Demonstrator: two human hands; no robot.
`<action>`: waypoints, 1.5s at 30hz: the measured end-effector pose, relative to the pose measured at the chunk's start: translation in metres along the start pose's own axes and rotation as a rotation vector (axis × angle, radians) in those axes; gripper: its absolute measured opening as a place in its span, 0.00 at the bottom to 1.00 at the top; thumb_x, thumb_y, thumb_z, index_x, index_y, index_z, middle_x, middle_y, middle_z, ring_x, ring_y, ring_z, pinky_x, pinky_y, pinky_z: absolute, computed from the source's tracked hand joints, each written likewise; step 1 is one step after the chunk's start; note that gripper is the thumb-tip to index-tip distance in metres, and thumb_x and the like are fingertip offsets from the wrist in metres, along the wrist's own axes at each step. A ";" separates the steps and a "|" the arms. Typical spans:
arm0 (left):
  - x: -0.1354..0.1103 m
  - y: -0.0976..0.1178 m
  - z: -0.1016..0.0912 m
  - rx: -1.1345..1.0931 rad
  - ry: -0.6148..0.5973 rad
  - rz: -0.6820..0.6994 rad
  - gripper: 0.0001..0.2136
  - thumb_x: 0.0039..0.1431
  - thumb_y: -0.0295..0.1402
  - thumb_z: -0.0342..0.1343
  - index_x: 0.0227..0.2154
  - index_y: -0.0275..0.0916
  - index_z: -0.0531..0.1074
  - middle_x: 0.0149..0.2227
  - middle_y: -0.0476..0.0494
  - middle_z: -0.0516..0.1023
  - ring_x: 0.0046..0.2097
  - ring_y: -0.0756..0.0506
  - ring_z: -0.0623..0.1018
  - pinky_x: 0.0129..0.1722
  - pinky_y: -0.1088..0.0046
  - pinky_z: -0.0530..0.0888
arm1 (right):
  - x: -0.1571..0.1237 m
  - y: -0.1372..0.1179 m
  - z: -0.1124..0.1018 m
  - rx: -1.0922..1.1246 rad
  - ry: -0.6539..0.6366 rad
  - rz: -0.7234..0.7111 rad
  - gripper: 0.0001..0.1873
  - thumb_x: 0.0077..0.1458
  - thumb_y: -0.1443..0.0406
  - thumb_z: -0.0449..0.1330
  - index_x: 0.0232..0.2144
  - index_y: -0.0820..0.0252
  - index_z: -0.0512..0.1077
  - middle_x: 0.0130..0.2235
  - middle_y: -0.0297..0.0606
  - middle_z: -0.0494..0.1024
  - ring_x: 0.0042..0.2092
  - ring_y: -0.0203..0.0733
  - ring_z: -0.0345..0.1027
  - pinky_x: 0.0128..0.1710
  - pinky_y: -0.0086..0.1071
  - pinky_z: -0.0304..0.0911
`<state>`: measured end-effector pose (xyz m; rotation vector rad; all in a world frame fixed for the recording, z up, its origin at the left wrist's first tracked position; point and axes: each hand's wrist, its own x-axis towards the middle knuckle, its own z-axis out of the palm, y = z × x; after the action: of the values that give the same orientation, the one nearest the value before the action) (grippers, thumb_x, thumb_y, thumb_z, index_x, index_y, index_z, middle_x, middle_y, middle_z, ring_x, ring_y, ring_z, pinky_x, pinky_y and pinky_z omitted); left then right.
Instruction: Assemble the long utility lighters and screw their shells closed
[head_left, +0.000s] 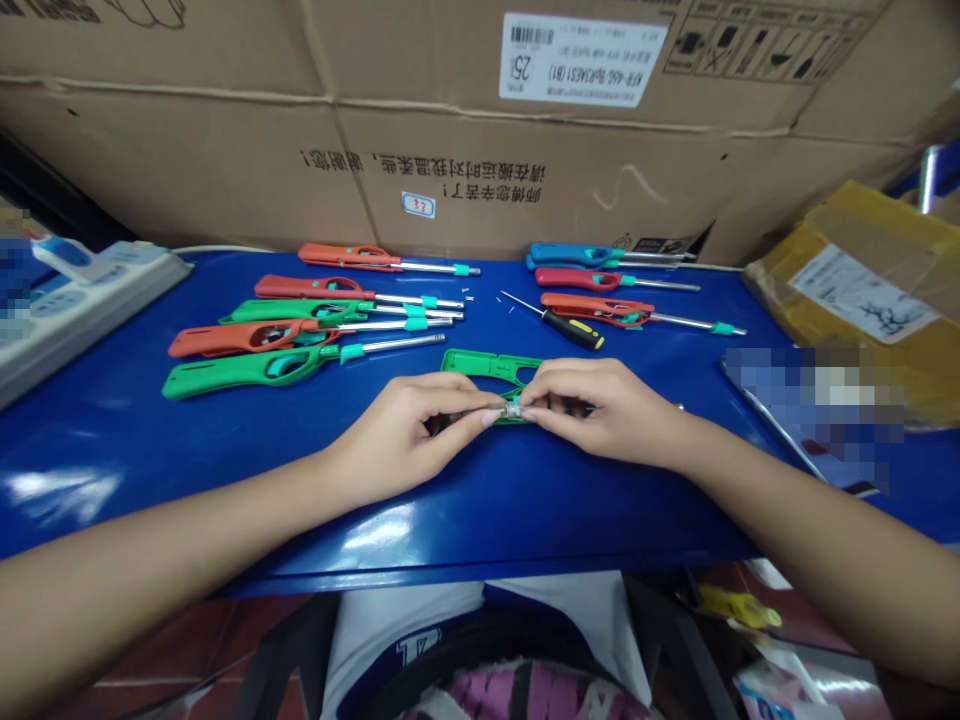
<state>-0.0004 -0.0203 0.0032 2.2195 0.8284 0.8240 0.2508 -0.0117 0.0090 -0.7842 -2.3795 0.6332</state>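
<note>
My left hand (pixel 409 430) and my right hand (pixel 600 405) meet at the middle of the blue table (pixel 112 440). Both pinch a small metal part (pixel 513 409) of a green gas lighter. An open green lighter shell (pixel 484 364) lies just behind my fingers. The piece under my hands is mostly hidden. Fingers of both hands are closed on it.
Several red and green long-nosed lighters (pixel 300 340) lie at the back left; blue and red ones (pixel 600 280) at the back right. A black-and-yellow screwdriver (pixel 562 325) lies between them. Cardboard boxes (pixel 450 130) wall the back. A power strip (pixel 82 290) sits left, a yellow parcel (pixel 862 290) right.
</note>
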 end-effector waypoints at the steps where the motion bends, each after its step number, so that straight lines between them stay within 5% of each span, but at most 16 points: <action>1: 0.000 0.000 0.000 -0.001 -0.001 0.001 0.12 0.68 0.33 0.57 0.49 0.39 0.80 0.41 0.43 0.82 0.41 0.48 0.81 0.42 0.75 0.77 | 0.000 0.000 0.000 -0.007 0.002 -0.001 0.05 0.64 0.66 0.60 0.37 0.61 0.76 0.31 0.34 0.74 0.28 0.31 0.64 0.27 0.25 0.60; 10: 0.001 0.001 0.000 -0.006 0.001 -0.030 0.11 0.68 0.34 0.56 0.47 0.40 0.81 0.41 0.43 0.83 0.41 0.47 0.81 0.42 0.73 0.78 | -0.001 -0.001 -0.007 -0.064 0.025 -0.153 0.07 0.66 0.69 0.57 0.40 0.60 0.76 0.38 0.42 0.79 0.40 0.39 0.74 0.42 0.33 0.70; 18: 0.001 0.002 0.000 0.005 0.000 0.005 0.11 0.69 0.33 0.55 0.47 0.40 0.81 0.42 0.42 0.83 0.41 0.47 0.81 0.43 0.73 0.78 | -0.002 -0.001 -0.004 -0.075 -0.003 -0.174 0.09 0.68 0.68 0.55 0.40 0.59 0.75 0.38 0.41 0.79 0.41 0.39 0.75 0.43 0.32 0.71; 32: 0.005 0.003 -0.023 0.495 -0.163 0.153 0.09 0.65 0.31 0.54 0.44 0.39 0.79 0.39 0.43 0.82 0.41 0.43 0.79 0.41 0.67 0.75 | -0.004 0.001 -0.010 -0.340 -0.113 -0.038 0.12 0.67 0.60 0.56 0.47 0.56 0.76 0.48 0.42 0.76 0.44 0.42 0.73 0.41 0.34 0.68; 40: 0.005 -0.002 -0.021 0.395 -0.145 0.050 0.09 0.67 0.33 0.55 0.42 0.40 0.80 0.41 0.44 0.81 0.43 0.43 0.79 0.45 0.66 0.75 | -0.002 0.001 -0.010 -0.333 -0.154 -0.176 0.17 0.67 0.62 0.56 0.55 0.59 0.74 0.56 0.49 0.74 0.55 0.50 0.69 0.53 0.46 0.67; 45: 0.007 -0.006 -0.020 0.223 -0.084 -0.103 0.07 0.62 0.36 0.62 0.39 0.42 0.82 0.38 0.47 0.82 0.36 0.47 0.79 0.37 0.73 0.73 | -0.001 -0.002 -0.011 -0.371 -0.293 -0.185 0.24 0.67 0.61 0.57 0.63 0.56 0.67 0.69 0.52 0.62 0.67 0.54 0.58 0.62 0.54 0.57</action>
<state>-0.0126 -0.0053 0.0132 2.3629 1.0270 0.6107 0.2579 -0.0108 0.0175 -0.6413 -2.8481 0.2436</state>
